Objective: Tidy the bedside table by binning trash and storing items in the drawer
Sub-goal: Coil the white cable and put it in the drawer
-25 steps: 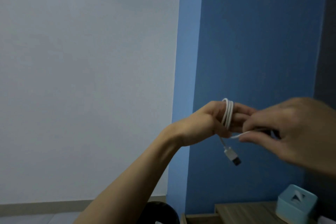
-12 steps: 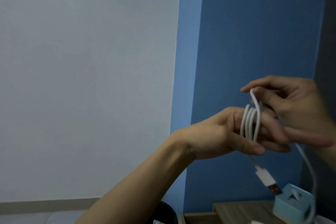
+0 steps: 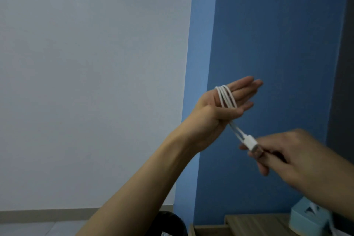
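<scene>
A white USB cable (image 3: 227, 98) is wound in several loops around the straight fingers of my left hand (image 3: 220, 109), which is raised in front of the blue wall, thumb pressed over the loops. Below and to the right, my right hand (image 3: 298, 161) pinches the cable's plug end (image 3: 253, 144) between thumb and fingers, with a short stretch of cable taut between both hands. The wooden bedside table (image 3: 254, 223) shows at the bottom right, mostly out of frame.
A light blue tissue box (image 3: 306, 218) stands on the bedside table, partly behind my right forearm. A black bin (image 3: 168, 223) sits on the floor left of the table. White wall fills the left, blue wall the right.
My left fingers have straightened and the hand has risen. My right hand has dropped from above the loops to below them and now holds the plug end that was dangling.
</scene>
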A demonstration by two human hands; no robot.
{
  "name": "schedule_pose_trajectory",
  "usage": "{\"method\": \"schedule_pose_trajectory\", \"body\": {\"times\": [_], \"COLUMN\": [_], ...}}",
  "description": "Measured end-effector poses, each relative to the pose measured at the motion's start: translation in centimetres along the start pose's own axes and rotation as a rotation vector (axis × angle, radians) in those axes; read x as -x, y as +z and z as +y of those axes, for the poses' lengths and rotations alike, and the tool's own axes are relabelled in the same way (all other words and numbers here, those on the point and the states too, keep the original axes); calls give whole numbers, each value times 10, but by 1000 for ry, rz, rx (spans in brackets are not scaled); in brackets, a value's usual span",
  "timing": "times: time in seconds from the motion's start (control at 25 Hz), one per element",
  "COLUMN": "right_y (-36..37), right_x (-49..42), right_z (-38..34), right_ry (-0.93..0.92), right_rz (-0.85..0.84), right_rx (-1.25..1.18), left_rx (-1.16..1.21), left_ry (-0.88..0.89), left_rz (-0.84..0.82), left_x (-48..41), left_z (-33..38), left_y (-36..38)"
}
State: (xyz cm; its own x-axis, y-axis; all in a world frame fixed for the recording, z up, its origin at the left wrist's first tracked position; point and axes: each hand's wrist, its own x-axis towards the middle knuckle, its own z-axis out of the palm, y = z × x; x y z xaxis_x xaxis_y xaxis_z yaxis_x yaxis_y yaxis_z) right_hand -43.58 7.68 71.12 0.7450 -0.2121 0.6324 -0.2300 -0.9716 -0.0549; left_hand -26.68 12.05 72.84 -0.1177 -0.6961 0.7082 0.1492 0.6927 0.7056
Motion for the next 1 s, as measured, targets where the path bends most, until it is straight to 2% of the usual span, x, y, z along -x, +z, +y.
{"method": "schedule_pose_trajectory", "body": {"times": [0.16,0.24,0.32,0.44,0.56,0.6,0.68,0.8,1.0], "right_y": [-36,-47,-54,-49,-32,-29,-32,-49,-58], "right_x": [-8,-10,-13,-9,-9,-9,-10,-13,-14], "right_z": [-5,-2,2,0,-8,-10,-14,-20,-20], "right_ry": [-196,-259,-302,-339,-357,-352,-385,-385,-387], "right_rz": [-2,16,66,18,-102,-141,-116,-9,-11], "right_rx": [263,346,403,346,265,177,90,88,135], "left_rx": [-330,-384,-408,-321,75,125,14,-202,-128], "left_ry": [-91,-128,-128,-123,-112,-105,-130,-173,-175], "left_rz": [-165,-228,-220,-207,-224,-217,-209,-259,-365], "left_x": [6,4,2,7,12,10,7,5,9], "left_z": [2,5,8,10,10,7,4,-4,-6], "left_y": [-9,-10,-14,-8,11,14,16,11,12]}}
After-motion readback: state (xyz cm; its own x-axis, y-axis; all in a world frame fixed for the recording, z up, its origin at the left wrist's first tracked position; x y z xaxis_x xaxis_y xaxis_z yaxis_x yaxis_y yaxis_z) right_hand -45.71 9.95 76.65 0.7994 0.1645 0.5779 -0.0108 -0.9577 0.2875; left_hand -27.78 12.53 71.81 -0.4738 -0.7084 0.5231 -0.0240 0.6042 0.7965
